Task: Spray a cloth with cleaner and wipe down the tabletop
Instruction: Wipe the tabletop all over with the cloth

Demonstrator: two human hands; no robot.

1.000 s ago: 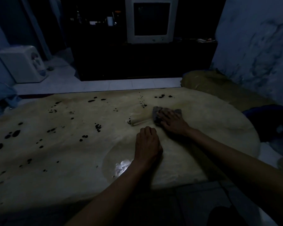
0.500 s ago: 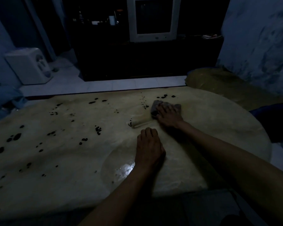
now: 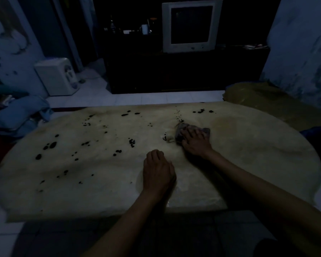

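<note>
Toward the far edge of the tabletop, right of centre: right hand, spread flat, pressing the cloth; since a second ago hand and cloth have slid farther from the near edge, toward the dark spots, so wiping is likely under way. Left hand: loosely curled, empty, braced near the near edge. Pale lump just left of the cloth. Open surface toward both ends; left half spotted, seemingly unwiped.
</note>
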